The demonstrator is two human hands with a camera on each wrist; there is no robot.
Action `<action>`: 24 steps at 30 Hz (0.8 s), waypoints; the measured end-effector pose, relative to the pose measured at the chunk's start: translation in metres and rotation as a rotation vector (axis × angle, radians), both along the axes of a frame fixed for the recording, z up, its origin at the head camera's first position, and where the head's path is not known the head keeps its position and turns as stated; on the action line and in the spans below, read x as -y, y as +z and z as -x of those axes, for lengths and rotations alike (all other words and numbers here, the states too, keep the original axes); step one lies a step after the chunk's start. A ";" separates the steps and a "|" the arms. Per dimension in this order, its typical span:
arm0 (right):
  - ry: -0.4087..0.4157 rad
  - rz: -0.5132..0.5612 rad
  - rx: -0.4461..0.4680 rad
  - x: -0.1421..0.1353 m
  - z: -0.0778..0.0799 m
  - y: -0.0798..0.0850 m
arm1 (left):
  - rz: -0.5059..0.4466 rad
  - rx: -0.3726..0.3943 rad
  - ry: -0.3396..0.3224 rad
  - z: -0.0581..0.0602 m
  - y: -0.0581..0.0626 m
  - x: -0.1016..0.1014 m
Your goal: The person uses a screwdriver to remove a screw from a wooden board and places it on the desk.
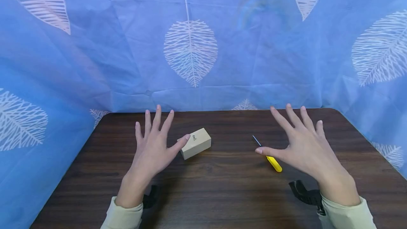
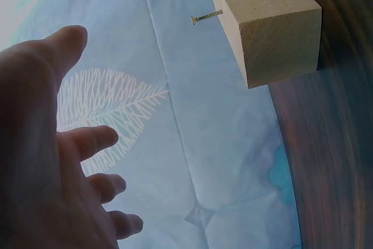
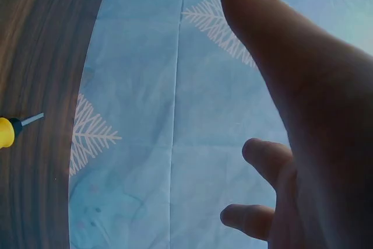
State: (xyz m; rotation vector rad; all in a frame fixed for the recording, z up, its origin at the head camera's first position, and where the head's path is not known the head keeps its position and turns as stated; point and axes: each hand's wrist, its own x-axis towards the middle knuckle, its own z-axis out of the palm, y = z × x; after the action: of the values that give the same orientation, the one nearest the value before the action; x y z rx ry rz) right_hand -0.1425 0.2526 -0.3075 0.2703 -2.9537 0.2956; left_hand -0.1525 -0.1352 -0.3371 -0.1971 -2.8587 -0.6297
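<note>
A pale wooden block [image 1: 198, 145] lies on the dark table, with a brass-coloured screw [image 2: 207, 17] standing partway out of its top face. My left hand [image 1: 153, 149] is raised beside the block with fingers spread, holding nothing; its thumb overlaps the block's left end in the head view. To the right lies a screwdriver [image 1: 274, 164] with a yellow handle and a thin metal shaft pointing away to the left. Over its right side hovers my right hand [image 1: 305, 147], fingers spread and holding nothing, the thumb crossing in front of the screwdriver's middle.
The dark wood-grain table [image 1: 222, 193] has rounded far corners. Behind it and along both sides hangs a blue cloth [image 1: 133, 45] with white leaf prints. Black straps [image 1: 305, 193] sit at both wrists, by pale sleeves [image 1: 346, 215].
</note>
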 end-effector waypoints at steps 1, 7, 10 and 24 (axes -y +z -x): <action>-0.001 0.003 0.003 0.000 0.000 0.000 | -0.002 0.000 -0.001 0.000 -0.001 0.000; -0.001 0.009 0.004 -0.001 0.001 -0.001 | 0.010 0.003 -0.007 0.001 -0.003 -0.004; 0.008 0.019 -0.019 -0.002 0.000 -0.002 | 0.022 0.010 -0.010 0.002 -0.003 -0.006; 0.088 0.125 -0.198 -0.002 -0.001 -0.003 | -0.028 0.037 -0.048 0.003 -0.014 -0.011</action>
State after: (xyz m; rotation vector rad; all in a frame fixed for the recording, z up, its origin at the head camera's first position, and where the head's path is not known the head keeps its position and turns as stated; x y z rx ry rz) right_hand -0.1420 0.2549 -0.3108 0.3900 -2.7208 0.4366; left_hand -0.1557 -0.1243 -0.3507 -0.2535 -2.8864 -0.6886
